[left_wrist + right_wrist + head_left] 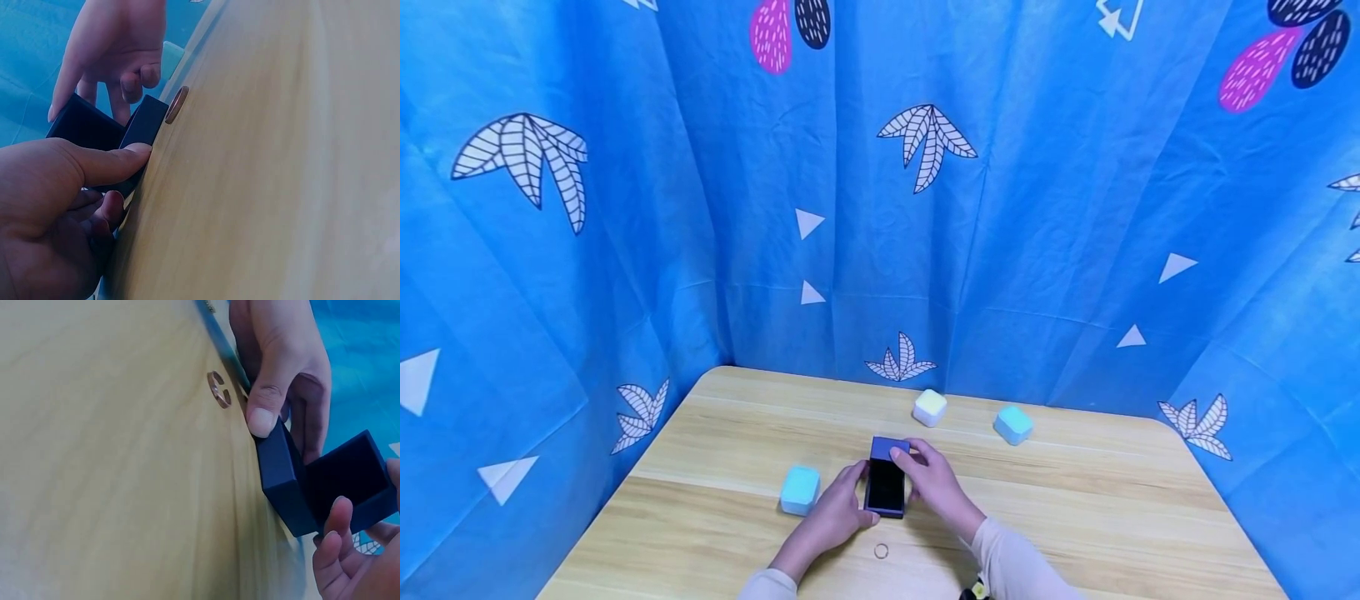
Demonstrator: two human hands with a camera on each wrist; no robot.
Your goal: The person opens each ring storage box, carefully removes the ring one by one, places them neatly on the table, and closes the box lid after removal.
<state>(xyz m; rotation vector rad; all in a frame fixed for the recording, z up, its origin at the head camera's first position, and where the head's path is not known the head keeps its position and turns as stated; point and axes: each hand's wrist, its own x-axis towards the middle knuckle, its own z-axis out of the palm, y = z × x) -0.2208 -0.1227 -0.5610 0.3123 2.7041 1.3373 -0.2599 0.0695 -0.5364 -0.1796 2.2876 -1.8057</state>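
A small dark blue ring box (885,492) sits on the table with its lid (890,448) raised; its black inside shows in the head view. My left hand (838,510) grips the base from the left, thumb at the near corner, as the left wrist view shows. On the other side, my right hand (936,479) holds the raised lid, its thumb on the front and fingers behind. Just in front of the box lies a thin copper-coloured ring (881,551). In the right wrist view the ring (219,389) has a gap in its band.
A light blue rounded block (801,490) stands left of my left hand. Farther back are a white block (929,407) and another light blue block (1013,425). A blue patterned curtain (895,250) hangs behind the wooden table (1112,508).
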